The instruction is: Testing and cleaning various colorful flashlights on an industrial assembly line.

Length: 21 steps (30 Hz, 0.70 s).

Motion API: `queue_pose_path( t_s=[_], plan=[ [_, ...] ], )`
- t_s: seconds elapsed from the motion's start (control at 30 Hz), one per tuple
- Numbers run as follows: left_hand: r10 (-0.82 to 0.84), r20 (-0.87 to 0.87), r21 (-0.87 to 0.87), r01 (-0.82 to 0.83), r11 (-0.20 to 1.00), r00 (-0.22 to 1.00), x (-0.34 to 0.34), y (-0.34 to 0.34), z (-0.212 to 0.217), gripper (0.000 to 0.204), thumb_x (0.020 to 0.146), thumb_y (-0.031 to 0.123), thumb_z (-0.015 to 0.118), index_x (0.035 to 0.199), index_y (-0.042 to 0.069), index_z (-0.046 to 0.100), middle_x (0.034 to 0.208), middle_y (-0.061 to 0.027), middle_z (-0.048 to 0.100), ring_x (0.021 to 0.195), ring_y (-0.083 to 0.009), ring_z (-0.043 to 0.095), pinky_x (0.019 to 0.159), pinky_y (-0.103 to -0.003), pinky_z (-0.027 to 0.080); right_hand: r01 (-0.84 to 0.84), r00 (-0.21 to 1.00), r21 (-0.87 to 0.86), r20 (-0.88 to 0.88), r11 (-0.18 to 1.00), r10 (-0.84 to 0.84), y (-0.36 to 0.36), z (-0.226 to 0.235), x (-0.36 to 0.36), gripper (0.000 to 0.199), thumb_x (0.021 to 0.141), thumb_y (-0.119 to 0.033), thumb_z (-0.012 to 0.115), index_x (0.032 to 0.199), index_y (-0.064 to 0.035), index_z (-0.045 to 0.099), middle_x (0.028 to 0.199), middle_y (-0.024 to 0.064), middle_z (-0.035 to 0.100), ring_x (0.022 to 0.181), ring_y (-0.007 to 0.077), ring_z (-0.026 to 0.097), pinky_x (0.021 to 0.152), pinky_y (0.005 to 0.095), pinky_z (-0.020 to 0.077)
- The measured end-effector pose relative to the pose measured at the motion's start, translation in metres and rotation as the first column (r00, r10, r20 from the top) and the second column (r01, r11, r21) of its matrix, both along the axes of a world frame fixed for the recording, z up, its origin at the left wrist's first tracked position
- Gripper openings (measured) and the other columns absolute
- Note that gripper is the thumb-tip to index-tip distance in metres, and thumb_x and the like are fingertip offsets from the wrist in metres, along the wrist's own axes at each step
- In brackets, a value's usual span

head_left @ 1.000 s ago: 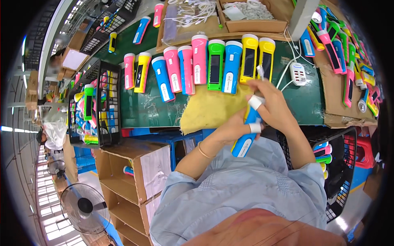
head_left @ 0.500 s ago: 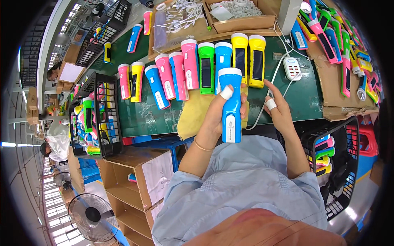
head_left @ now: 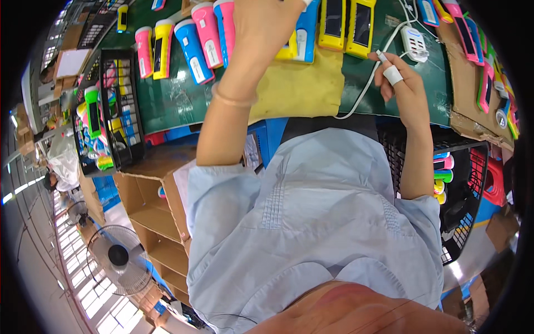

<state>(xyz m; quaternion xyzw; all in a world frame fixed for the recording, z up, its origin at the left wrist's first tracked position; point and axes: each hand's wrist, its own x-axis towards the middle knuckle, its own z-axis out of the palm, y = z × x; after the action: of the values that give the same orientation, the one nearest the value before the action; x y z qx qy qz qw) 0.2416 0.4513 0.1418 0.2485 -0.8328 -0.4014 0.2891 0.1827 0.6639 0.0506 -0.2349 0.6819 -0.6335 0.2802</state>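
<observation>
My left hand point(head_left: 264, 25) reaches over the row of solar torches at the top edge. Its fingers are cut off or hidden, so its grip does not show. Below it pokes the end of a yellow torch point(head_left: 288, 51), beside a blue torch point(head_left: 305, 42). Pink, yellow and blue torches, one a blue torch point(head_left: 193, 50), lie left of that wrist; two yellow torches point(head_left: 360, 28) lie to its right. My right hand point(head_left: 403, 83), white tape round one finger, is closed at the fingertips on a small white piece resembling a cable plug point(head_left: 381, 55), beside the white charger block point(head_left: 414, 44).
A yellow cloth point(head_left: 300, 89) lies on the green table point(head_left: 167, 106). A white cable point(head_left: 364, 94) runs over the front edge. Black crates of torches stand left point(head_left: 133, 111) and right point(head_left: 473, 206). More torches lie on cardboard point(head_left: 467, 103). A cardboard shelf point(head_left: 144, 195) stands below.
My left hand has moved up and away from me to the torch row; the blue torch it held is no longer visible in it. My right hand's fingers have curled in near the charger block.
</observation>
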Motion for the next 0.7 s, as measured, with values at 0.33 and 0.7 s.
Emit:
queue_pose_path(
  t_s=[0.33, 0.7],
  plan=[
    [-0.306, -0.459, 0.821, 0.53, 0.214, 0.834, 0.016, -0.031, -0.049, 0.028, 0.09, 0.015, 0.053, 0.114, 0.002, 0.05, 0.101, -0.01, 0.06, 0.09, -0.021, 0.06, 0.082, -0.034, 0.049, 0.027, 0.989, -0.053, -0.142, 0.998, -0.034, -0.025, 0.019, 0.012, 0.02, 0.083, -0.011, 0.062, 0.099, -0.0003, 0.065, 0.08, 0.0008, 0.061, 0.072, 0.0078, 0.054, 0.067, 0.0188, 0.0411],
    [-0.234, -0.366, 0.75, 0.434, 0.499, 0.901, 0.026, 0.016, -0.076, 0.025, 0.093, 0.026, 0.049, 0.099, 0.002, 0.054, 0.084, -0.0061, 0.06, 0.071, -0.0128, 0.058, 0.063, -0.023, 0.048, -0.342, 0.503, 0.166, -0.799, 0.925, 0.329, -0.053, 0.055, -0.002, 0.009, 0.072, -0.002, 0.06, 0.08, 0.0003, 0.056, 0.077, 0.0124, 0.057, 0.071, 0.0304, 0.057, 0.064, 0.0348, 0.0451]
  ],
)
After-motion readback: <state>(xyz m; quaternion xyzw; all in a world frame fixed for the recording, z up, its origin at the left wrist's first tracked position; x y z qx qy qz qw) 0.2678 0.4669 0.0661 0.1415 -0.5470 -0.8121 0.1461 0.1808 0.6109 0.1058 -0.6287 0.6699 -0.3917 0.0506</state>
